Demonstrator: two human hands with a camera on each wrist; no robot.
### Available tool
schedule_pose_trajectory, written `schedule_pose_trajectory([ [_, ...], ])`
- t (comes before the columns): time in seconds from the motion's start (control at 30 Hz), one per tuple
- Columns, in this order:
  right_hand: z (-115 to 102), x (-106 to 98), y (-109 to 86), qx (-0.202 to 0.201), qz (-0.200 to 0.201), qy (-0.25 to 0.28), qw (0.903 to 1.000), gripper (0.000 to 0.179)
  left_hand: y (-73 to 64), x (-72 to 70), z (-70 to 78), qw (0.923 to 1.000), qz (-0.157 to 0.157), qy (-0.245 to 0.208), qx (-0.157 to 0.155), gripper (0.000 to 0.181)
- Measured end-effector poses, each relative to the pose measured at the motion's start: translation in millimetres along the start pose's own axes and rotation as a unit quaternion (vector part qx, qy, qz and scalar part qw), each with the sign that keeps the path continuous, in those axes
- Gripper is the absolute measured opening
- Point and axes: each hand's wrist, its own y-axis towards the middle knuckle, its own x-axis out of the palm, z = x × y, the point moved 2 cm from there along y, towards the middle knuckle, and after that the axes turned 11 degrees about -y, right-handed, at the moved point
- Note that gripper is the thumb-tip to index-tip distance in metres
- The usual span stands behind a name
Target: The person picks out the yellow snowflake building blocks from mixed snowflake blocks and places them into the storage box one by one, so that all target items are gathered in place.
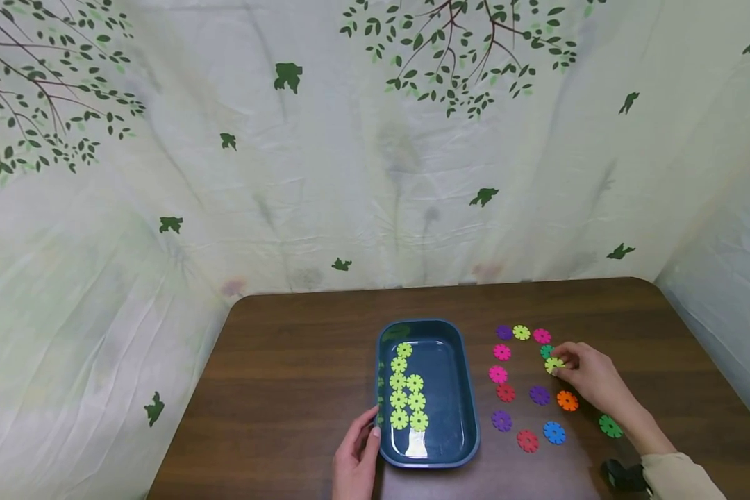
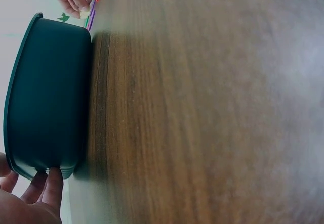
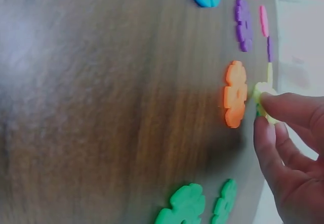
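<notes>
Between thumb and fingertips, my right hand (image 1: 590, 375) pinches a yellow flower-shaped disc (image 1: 553, 364). In the right wrist view this disc (image 3: 264, 93) is partly covered by the fingers. A green disc (image 1: 546, 351) lies just behind it on the table. At the lower left side of a dark blue tray (image 1: 469, 417), my left hand (image 1: 356, 455) rests its fingertips against the outer wall. The left wrist view shows these fingers (image 2: 53, 188) touching the wall of the tray (image 2: 48, 97). Several yellow discs (image 1: 398, 400) lie in rows along the tray's left half.
Loose discs are spread right of the tray, among them orange (image 1: 567, 401), blue (image 1: 554, 432), red (image 1: 528, 441), purple (image 1: 502, 421) and green (image 1: 610, 426). A black object (image 1: 623, 476) is by the right wrist. Leaf-patterned cloth (image 1: 412, 173) hangs behind the brown table (image 1: 275, 403).
</notes>
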Motion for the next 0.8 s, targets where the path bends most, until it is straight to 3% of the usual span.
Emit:
schedule_pose_trajectory([
  [0.2,-4.4,-2.9,-0.4,0.000,-0.001,0.015,0.9999,0.016,0.7,-0.2,-0.3,1.0000,0.000,0.000,0.000,0.031],
  [0.5,-16.5,-2.8,1.6,-0.011,0.025,0.027,0.9993,0.014,1.9,0.2,-0.8,0.9996,0.003,0.014,-0.024,0.031],
  [0.8,-31.0,-3.1,4.8,-0.026,0.036,0.040,0.9982,0.013,1.6,-0.1,-1.6,0.9999,0.001,0.008,-0.013,0.031],
])
